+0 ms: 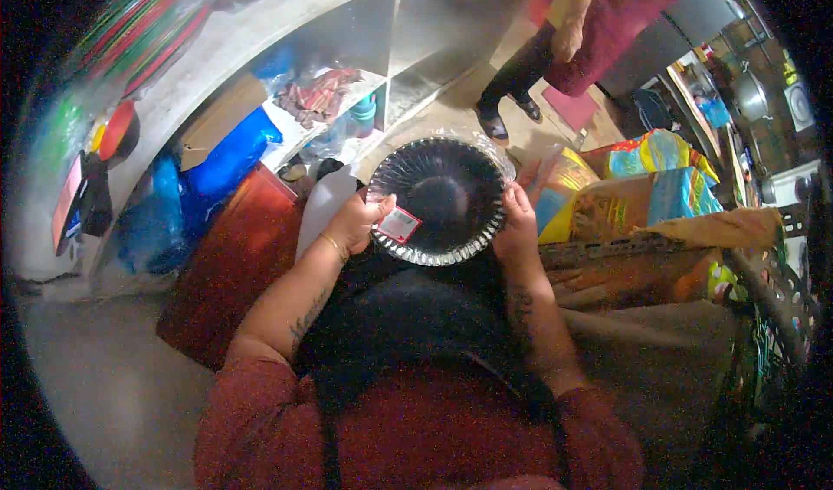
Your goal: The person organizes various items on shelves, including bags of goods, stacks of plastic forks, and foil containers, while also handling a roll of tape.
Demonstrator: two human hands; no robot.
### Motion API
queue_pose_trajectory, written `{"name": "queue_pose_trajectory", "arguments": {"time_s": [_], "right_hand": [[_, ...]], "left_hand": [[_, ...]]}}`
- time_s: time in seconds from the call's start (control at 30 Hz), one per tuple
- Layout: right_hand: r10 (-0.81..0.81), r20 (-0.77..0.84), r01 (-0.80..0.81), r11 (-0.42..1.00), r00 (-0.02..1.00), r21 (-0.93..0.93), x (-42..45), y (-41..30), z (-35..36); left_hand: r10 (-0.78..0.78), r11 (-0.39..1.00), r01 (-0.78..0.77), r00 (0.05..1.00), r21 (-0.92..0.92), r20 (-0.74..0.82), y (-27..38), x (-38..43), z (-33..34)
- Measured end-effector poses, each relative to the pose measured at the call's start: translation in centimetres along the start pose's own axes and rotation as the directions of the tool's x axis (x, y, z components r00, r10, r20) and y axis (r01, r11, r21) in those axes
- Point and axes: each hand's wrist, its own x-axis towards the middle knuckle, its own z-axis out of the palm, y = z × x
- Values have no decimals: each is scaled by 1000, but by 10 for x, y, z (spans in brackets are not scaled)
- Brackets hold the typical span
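Note:
A round dark pan (442,191) with a fluted, shiny rim is held level in front of my body. Clear plastic wrap (485,152) seems to cover it and bunches at the far right edge. My left hand (359,223) grips the left side of the rim, thumb on top. Beside that thumb, a red-bordered label (399,224) bearing writing sits on the pan. On the opposite side my right hand (517,213) holds the rim, its thumb near the edge. The fingers under the pan are hidden.
A reddish-brown board or box (241,262) and blue plastic bags (228,148) lie to the left. Colourful packages (625,197) fill the right, above a brown cloth (644,334). Ahead, a person (573,41) stands on the floor near white shelving (390,80).

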Motion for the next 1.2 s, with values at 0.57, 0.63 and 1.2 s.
{"name": "queue_pose_trajectory", "arguments": {"time_s": [0.57, 0.63, 1.2], "right_hand": [[-78, -142, 50, 981, 987, -188, 3, -15, 9], [-77, -145, 58, 990, 986, -132, 2, -14, 11], [-121, 39, 120, 993, 992, 15, -29, -40, 119]], "left_hand": [[-67, 970, 67, 998, 232, -7, 5, -5, 13], [64, 884, -27, 996, 466, -65, 22, -13, 23], [714, 326, -637, 651, 699, 260, 94, -50, 81]]}}
